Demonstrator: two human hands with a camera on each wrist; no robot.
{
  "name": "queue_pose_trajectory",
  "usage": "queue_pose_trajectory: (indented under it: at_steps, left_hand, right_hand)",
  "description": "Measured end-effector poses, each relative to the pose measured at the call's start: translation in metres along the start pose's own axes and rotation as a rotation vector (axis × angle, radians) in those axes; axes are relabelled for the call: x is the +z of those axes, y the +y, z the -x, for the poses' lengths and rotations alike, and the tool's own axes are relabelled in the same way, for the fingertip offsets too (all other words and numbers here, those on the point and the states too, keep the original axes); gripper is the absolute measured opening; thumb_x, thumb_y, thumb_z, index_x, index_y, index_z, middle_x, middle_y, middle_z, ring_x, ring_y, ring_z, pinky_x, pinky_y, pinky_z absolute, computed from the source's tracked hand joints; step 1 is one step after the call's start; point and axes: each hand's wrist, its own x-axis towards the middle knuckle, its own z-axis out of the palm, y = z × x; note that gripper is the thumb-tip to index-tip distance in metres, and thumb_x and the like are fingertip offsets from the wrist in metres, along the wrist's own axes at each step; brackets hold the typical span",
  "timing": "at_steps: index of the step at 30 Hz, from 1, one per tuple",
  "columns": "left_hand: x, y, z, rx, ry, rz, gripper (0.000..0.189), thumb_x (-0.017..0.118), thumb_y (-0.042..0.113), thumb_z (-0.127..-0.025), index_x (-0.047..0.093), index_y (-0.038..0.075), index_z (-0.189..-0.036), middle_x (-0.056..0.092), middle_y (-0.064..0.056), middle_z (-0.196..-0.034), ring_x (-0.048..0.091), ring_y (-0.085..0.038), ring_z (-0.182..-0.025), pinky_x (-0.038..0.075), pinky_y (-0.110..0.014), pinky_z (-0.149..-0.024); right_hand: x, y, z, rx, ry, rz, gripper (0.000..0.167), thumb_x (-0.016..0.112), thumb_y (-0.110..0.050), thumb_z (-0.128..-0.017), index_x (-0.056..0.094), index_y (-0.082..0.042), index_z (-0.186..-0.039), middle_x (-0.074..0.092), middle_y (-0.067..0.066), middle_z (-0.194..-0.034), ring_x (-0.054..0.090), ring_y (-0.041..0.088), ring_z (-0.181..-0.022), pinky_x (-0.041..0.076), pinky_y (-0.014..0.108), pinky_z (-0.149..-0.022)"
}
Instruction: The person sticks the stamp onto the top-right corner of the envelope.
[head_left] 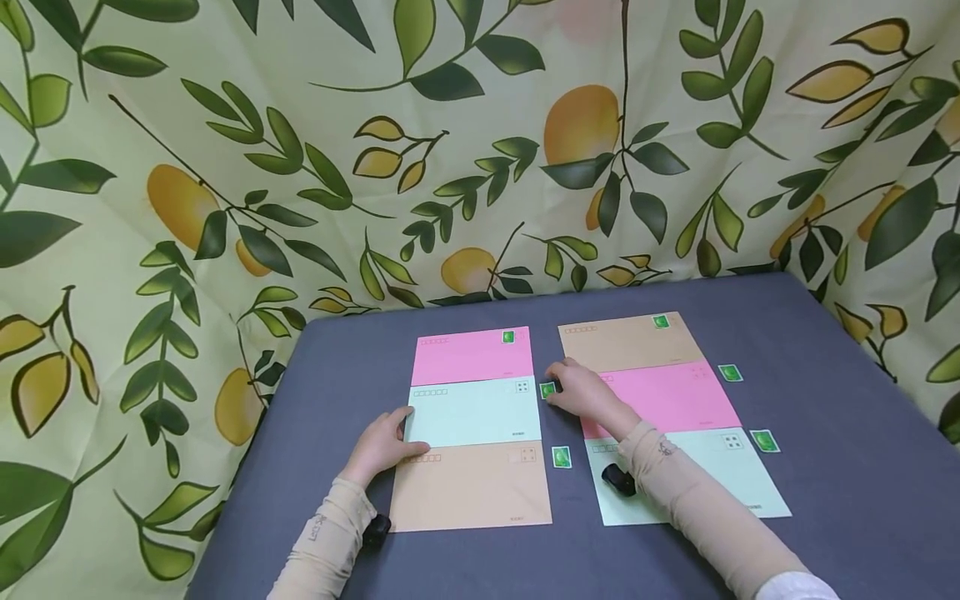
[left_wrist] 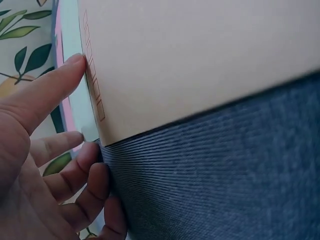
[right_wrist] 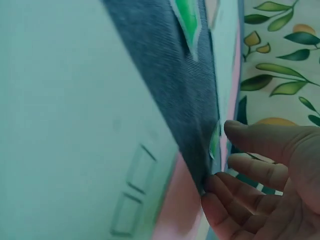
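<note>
Bare hands (head_left: 381, 447), beige sleeves (head_left: 708, 504) (a small dark marking (head_left: 316, 525) on each), a black device (head_left: 618, 480) at either wrist, white fabric (head_left: 797, 587) behind the right sleeve.

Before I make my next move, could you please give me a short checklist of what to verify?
1. Left hand touching the left mint envelope: ok, fingertips at its left edge.
2. Stamp box on that envelope uncovered: ok, the printed box shows.
3. Right hand securely pinching the stamp between the two columns: cannot tell; the fingers are at it, but the grip is unclear.
4. Loose stamp beside the left tan envelope in plain view: ok, lying on the table.
5. Right mint envelope fully visible from the head: not ok, the right sleeve covers part.
</note>
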Motion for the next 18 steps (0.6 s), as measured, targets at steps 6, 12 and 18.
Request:
queue_pose_trajectory:
  at_steps: [6,12,18]
  left_hand:
    - [0.003,-0.0014,-0.0019,-0.001,-0.034,-0.004,0.076,0.076,0.032,-0.075,0.044,0.001,-0.136,0.056,-0.014,-0.088,0.054,-0.023,-0.076,0.043,-0.033,-0.064]
    - [0.0,-0.0016,-0.0024,0.002,-0.055,-0.014,0.079,0.076,0.033,-0.075,0.042,0.0,-0.137,0.056,-0.027,-0.118,0.057,-0.037,-0.104,0.047,-0.05,-0.086]
    - [-0.0022,-0.0016,-0.0035,-0.004,-0.082,-0.021,0.08,0.076,0.035,-0.075,0.042,0.0,-0.138,0.054,-0.028,-0.124,0.054,-0.04,-0.111,0.045,-0.051,-0.09]
  right_hand:
    - [0.0066,-0.0017,0.0001,-0.001,0.015,0.06,0.031,0.068,-0.011,-0.08,0.064,0.003,-0.107,0.06,0.017,-0.101,0.058,0.026,-0.085,0.05,0.04,-0.08]
    - [0.0084,-0.0025,-0.0017,0.01,0.023,0.071,0.026,0.067,-0.009,-0.081,0.066,0.003,-0.104,0.059,0.016,-0.098,0.057,0.023,-0.08,0.05,0.038,-0.076]
    - [0.0077,-0.0035,-0.0019,0.033,0.013,0.038,0.019,0.068,-0.008,-0.079,0.064,0.0,-0.096,0.057,0.013,-0.093,0.053,0.021,-0.074,0.047,0.033,-0.069]
